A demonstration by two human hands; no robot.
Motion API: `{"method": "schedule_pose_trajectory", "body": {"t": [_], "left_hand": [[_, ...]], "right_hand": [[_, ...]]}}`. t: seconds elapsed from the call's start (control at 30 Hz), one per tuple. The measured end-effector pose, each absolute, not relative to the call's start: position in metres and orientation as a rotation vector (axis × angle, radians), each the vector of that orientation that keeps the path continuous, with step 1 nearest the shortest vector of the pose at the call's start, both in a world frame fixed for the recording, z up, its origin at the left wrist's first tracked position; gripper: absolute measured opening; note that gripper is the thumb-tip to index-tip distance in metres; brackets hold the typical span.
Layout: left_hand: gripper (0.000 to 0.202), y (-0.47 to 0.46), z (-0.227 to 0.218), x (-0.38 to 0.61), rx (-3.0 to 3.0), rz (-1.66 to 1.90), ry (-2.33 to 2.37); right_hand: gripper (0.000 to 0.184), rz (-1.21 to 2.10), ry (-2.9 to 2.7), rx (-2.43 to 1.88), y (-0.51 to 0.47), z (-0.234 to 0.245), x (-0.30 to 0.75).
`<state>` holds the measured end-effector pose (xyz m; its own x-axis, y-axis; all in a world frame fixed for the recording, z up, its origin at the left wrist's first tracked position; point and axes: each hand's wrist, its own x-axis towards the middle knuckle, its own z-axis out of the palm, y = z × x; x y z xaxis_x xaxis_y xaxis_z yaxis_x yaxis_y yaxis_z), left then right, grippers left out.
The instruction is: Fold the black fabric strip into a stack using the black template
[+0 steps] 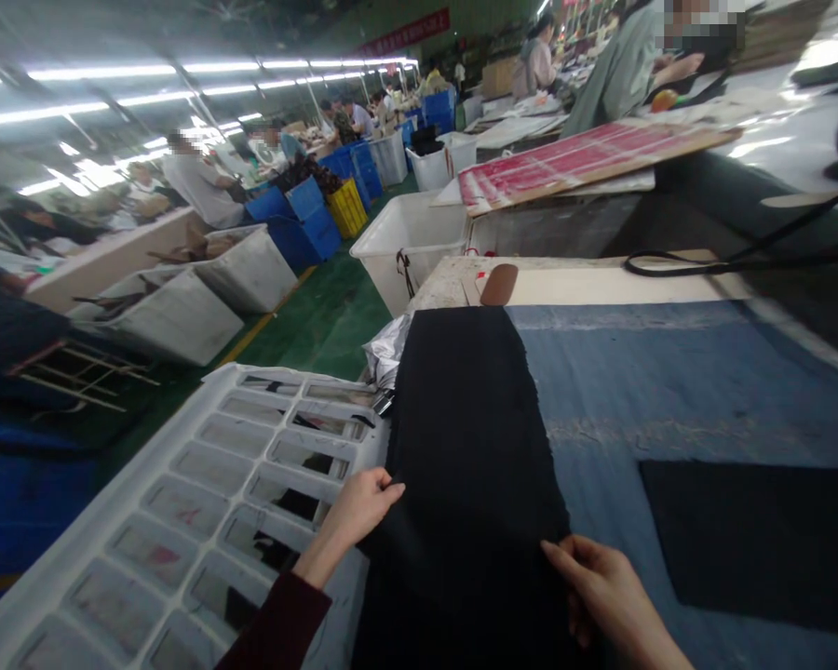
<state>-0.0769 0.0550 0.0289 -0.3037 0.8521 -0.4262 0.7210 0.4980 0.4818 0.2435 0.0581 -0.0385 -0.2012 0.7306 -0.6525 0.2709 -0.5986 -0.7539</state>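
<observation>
While the left hand (363, 507) pinches one long side of a black cloth (467, 419) between finger and thumb, the right hand (601, 577) pinches the other side, its fingers curled in. The cloth lies in a long strip along the left side of the desk (441, 284), over the edge of a worn blue sheet (614, 391). It looks dull and soft, and its right edge is a bit ragged. A flat black piece (754, 540) with straight sides lies to the right. The left arm, in a dark red sleeve (279, 622), reaches up past a white plastic rack (206, 549) with box-shaped holes. The right hand sits lower and points left.
</observation>
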Motion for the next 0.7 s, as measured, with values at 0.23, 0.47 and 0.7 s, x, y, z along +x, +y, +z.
{"method": "schedule_pose_trajectory", "body": {"t": [0.23, 0.47, 0.7], "left_hand": [[0.038, 0.056, 0.015, -0.084, 1.361, 0.181, 2.049], [0.038, 0.058, 0.016, -0.083, 1.402, 0.113, 2.070], [0.033, 0.057, 0.024, -0.075, 1.506, -0.040, 2.169]], "right_hand": [[0.036, 1.855, -1.107, -1.746, 0.061, -0.025, 0.239], [0.024, 1.868, -1.077, -1.721, 0.061, -0.028, 0.240], [0.020, 1.847, -1.071, -1.724, 0.061, -0.028, 0.240]]}}
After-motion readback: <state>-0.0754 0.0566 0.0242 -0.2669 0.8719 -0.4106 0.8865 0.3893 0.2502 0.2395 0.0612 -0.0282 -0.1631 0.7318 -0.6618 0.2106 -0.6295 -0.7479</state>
